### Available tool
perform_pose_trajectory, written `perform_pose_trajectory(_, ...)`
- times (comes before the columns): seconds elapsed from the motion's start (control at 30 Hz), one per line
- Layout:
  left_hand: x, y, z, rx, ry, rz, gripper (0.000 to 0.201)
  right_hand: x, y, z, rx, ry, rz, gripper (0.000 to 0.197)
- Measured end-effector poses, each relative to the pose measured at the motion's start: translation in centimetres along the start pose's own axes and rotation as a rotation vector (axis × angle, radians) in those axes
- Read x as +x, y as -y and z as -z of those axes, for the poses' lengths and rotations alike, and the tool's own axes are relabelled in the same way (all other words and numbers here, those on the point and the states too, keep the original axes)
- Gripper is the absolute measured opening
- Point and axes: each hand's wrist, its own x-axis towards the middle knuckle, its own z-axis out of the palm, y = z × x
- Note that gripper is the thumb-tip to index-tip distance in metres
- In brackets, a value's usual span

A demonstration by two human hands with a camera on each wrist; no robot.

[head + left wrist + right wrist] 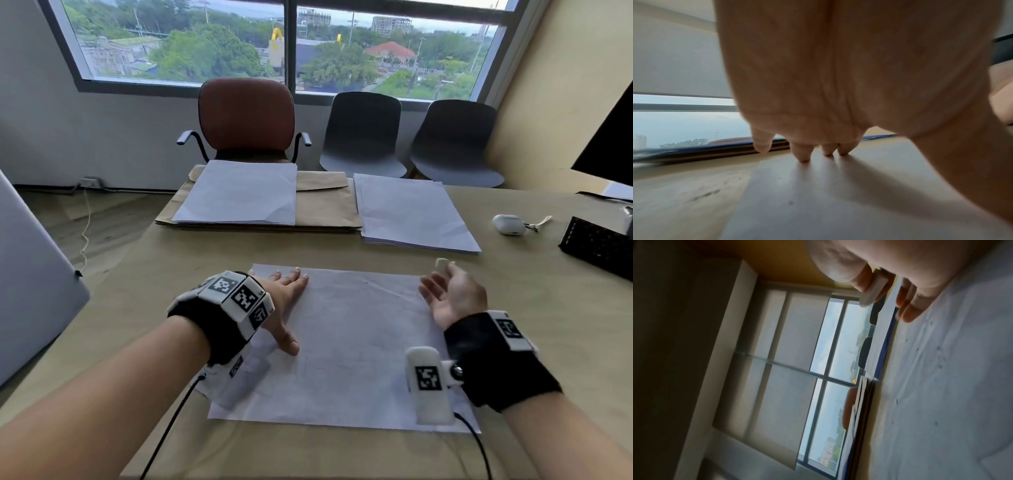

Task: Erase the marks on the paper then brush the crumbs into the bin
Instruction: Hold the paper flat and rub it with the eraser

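Note:
A white sheet of paper (352, 342) lies flat on the tan table in front of me, with faint pencil traces. My left hand (286, 294) presses flat on its far left corner, fingers straight and spread; in the left wrist view the fingertips (803, 155) touch the paper (818, 203). My right hand (452, 294) hovers at the sheet's far right edge, palm turned inward. Its thumb and forefinger pinch a small white eraser (442, 264), also seen in the right wrist view as the eraser (872, 288). Small dark crumbs (939, 353) dot the paper (962, 402). No bin is in view.
Beyond the sheet lie two stacks of white paper (239, 195) (411, 212) and brown envelopes (322, 205). At the right are a white earbud case (508, 224), a black keyboard (599, 246) and a monitor (609, 137). A grey laptop lid (30, 274) stands left. Chairs (246, 116) stand behind the table.

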Motion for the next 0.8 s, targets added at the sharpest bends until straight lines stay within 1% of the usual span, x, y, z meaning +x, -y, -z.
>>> perform_pose_trajectory(0.07, -0.2, -0.2, 0.4, 0.033, 0.012, 0.024, 0.123, -0.7, 0.9, 1.6, -0.036, 0.102, -0.055, 0.026)
perform_pose_trajectory(0.1, -0.3, -0.3, 0.7, 0.054, 0.02, 0.043, 0.123, -1.1, 1.2, 2.1, -0.092, 0.162, -0.072, 0.026)
perform_pose_trajectory(0.17, -0.5, -1.0, 1.3, 0.085, 0.03, 0.064, 0.122, -1.9, 1.8, 2.8, -0.26, 0.282, -0.074, 0.023)
perform_pose_trajectory(0.2, -0.5, -1.5, 1.5, 0.082, 0.025, 0.051, 0.12, -2.3, 2.0, 3.1, -0.356, 0.347, -0.064, 0.02)
perform_pose_trajectory(0.27, -0.4, -2.8, 1.7, 0.027, -0.007, -0.029, 0.118, -3.0, 2.3, 3.2, -0.56, 0.493, -0.043, 0.013)
perform_pose_trajectory(0.37, 0.2, -5.5, 1.5, -0.06, -0.046, -0.171, 0.117, -3.7, 2.3, 2.7, -0.929, 0.668, -0.002, 0.013)
perform_pose_trajectory(0.47, 1.3, -7.6, 0.8, -0.003, -0.045, -0.228, 0.121, -3.9, 1.8, 1.2, -1.3, 0.748, 0.146, 0.02)
perform_pose_trajectory(0.53, 1.8, -7.9, 0.7, 0.032, -0.073, -0.234, 0.124, -3.6, 1.4, 0.0, -1.411, 0.752, 0.238, 0.021)
perform_pose_trajectory(0.63, 2.2, -7.5, 0.7, 0.036, -0.097, -0.218, 0.125, -3.1, 0.9, -1.0, -1.507, 0.681, 0.406, 0.016)
perform_pose_trajectory(0.67, 2.3, -7.5, 0.7, 0.041, -0.099, -0.214, 0.126, -3.2, 0.7, -1.1, -1.57, 0.69, 0.461, 0.015)
perform_pose_trajectory(0.73, 2.5, -7.5, 0.6, 0.05, -0.102, -0.205, 0.127, -3.9, 0.4, -0.7, -1.679, 0.809, 0.515, 0.017)
perform_pose_trajectory(0.77, 2.6, -7.5, 0.5, 0.054, -0.103, -0.199, 0.128, -4.6, 0.5, -0.4, -1.713, 0.893, 0.499, 0.021)
perform_pose_trajectory(0.8, 2.6, -7.6, 0.5, 0.061, -0.101, -0.192, 0.128, -5.1, 0.6, -0.2, -1.735, 0.972, 0.449, 0.027)
